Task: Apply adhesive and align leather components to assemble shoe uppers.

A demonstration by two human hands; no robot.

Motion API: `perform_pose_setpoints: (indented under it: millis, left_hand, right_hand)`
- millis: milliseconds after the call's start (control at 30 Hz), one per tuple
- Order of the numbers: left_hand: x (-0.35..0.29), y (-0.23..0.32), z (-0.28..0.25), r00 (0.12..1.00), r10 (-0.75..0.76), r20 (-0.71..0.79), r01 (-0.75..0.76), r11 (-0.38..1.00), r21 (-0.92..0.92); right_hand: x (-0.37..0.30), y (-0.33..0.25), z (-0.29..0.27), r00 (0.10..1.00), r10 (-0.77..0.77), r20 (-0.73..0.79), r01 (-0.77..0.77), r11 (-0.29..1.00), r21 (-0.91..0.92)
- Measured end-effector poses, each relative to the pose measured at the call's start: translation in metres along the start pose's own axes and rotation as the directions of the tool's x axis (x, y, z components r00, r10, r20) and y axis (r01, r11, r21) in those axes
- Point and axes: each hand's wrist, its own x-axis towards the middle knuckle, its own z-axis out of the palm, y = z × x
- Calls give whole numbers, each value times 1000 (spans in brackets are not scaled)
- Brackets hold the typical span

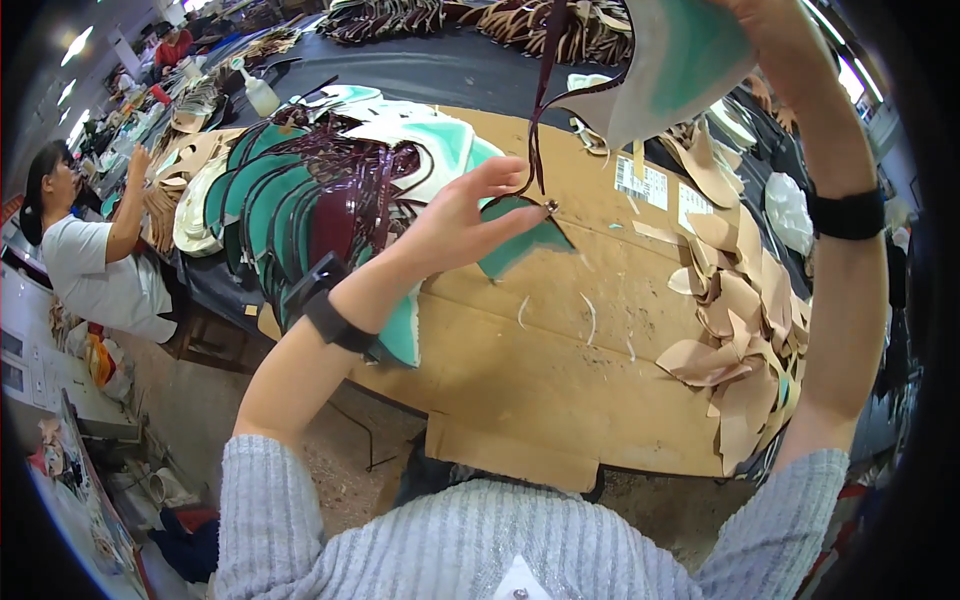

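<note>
My right hand is raised at the top edge, its fingers partly cut off, gripping a curved teal-and-white shoe-upper piece. From that piece a dark maroon strip dangles down past my left hand. The left hand's fingers are stretched out and apart, with a small shiny bit at the thumb tip. Under that thumb lies another teal piece on the cardboard. To the left is a heap of teal and white pieces with maroon edging, partly behind my left forearm.
Cardboard covers the near tabletop, with a few white scraps on it. Beige curved pieces pile up along the right. A squeeze bottle stands at the far left. A person in a white shirt works at the left side; more bundles lie at the back.
</note>
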Motion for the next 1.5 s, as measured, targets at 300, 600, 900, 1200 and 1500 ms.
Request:
perform_pose_setpoints:
  millis: [300, 600, 900, 1200, 1500]
  left_hand:
    - [-50, 115, 51, 559, -399, 727, 599, 800, -22]
    - [-121, 45, 117, 565, -528, 634, 617, 781, 99]
    - [-121, 31, 111, 301, -566, 768, 945, 69, -319]
    - [-123, 33, 135, 462, -501, 732, 862, 61, -503]
    - [-136, 40, 128, 865, -400, 301, 318, 903, 288]
  right_hand:
    - [-23, 7, -11, 877, 405, 260, -232, 829, -509]
    - [-142, 212, 141, 747, -48, 663, 452, 768, -454]
    - [-187, 178, 121, 996, 81, -27, -85, 926, -368]
    - [-213, 192, 94, 624, 702, 343, -746, 665, -4]
    - [-228, 215, 122, 969, 238, 60, -174, 839, -516]
